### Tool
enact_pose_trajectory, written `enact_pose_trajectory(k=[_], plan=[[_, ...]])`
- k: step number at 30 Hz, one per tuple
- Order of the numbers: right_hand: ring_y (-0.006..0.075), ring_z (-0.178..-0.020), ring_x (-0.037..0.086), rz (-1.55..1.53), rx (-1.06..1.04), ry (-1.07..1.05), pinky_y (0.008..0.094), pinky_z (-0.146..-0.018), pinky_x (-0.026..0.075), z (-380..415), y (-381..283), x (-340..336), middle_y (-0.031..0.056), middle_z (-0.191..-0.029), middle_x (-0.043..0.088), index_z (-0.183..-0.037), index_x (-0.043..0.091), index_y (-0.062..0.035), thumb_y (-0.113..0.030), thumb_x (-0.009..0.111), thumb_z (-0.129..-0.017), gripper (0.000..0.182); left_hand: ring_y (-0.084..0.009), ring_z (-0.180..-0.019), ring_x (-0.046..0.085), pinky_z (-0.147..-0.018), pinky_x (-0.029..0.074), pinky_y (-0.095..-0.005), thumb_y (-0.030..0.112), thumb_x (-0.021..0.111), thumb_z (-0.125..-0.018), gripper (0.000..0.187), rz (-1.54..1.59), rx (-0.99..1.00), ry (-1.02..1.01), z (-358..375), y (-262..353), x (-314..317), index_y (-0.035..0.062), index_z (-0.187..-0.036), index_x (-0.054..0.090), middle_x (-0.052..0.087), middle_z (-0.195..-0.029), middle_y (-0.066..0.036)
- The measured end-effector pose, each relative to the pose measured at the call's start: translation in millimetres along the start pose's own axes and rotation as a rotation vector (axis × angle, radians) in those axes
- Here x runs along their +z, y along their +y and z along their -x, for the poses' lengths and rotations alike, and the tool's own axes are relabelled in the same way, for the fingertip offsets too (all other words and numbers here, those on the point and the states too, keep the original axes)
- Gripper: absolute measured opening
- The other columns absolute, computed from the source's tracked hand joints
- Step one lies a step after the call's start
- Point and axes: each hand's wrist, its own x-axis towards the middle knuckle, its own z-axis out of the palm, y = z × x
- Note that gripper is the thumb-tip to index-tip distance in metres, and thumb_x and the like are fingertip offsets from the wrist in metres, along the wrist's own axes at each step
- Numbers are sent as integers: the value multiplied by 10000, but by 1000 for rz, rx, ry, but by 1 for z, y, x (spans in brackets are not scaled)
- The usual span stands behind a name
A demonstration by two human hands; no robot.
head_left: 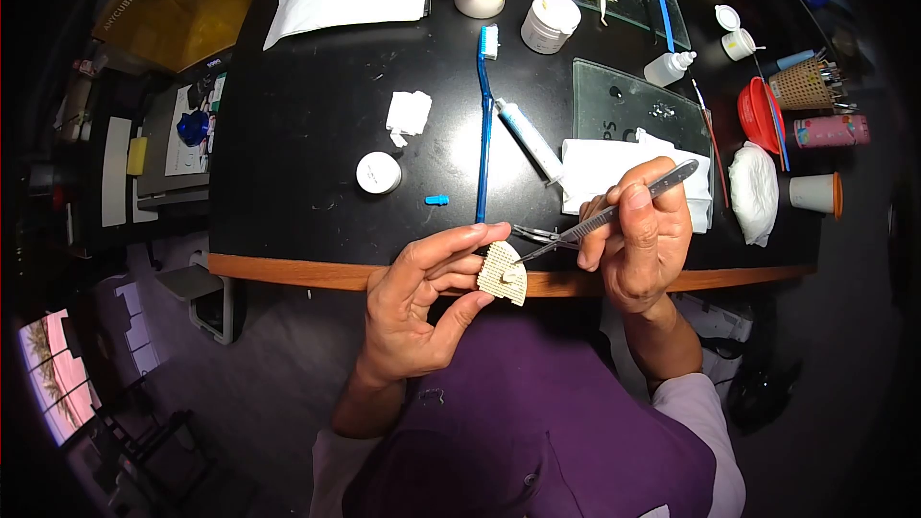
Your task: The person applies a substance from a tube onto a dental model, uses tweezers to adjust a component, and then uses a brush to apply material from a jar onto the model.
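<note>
My left hand (408,302) pinches a cream, wedge-shaped honeycomb firing tray (493,267) by its edges, just in front of the table's wooden edge. On the tray's pitted face sits a small whitish piece (511,276). My right hand (645,240) grips metal tweezers (600,222) like a pen, their tips right at that piece. Behind the tray, a second metal instrument (533,232) lies by the table edge. A blue-handled toothbrush (485,144) and a syringe (528,141) lie farther back, with a small blue cap (436,200) to their left.
White-lidded jar (378,173) and crumpled tissue (409,113) lie left. A glass slab (600,96), folded paper towel (585,173) and dropper bottle (667,69) are right. Farther right are a red bowl (756,115), cotton wad (753,182) and paper cup (814,194). Jars (551,23) stand behind.
</note>
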Motion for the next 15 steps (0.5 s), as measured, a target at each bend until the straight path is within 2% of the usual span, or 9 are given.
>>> enact_pose_trajectory(k=[9, 12, 15], plan=[[91, -499, 577, -15, 81, 8, 210, -445, 445, -1, -2, 3, 78, -786, 580, -1062, 511, 31, -151, 509, -1128, 194, -269, -1159, 726, -976, 621, -338, -210, 670, -906, 606, -15, -5, -11, 0, 1, 0, -90, -1451, 435, 575, -1428, -381], [92, -498, 578, -16, 98, 22, 210, -443, 445, -1, -3, 4, 76, -792, 579, -1062, 513, 29, -155, 514, -1128, 195, -272, -1186, 730, -988, 634, -326, -217, 672, -887, 573, 47, -10, 47, -1, 1, 3, -84, -1422, 514, 633, -1411, -300], [93, -499, 581, -19, 104, 16, 210, -441, 444, -1, -2, 3, 78, -797, 580, -1065, 515, 27, -157, 516, -1128, 194, -274, -1178, 734, -976, 639, -323, -213, 676, -888, 579, 30, -15, 38, 0, 0, 2, -78, -1426, 514, 633, -1414, -294]])
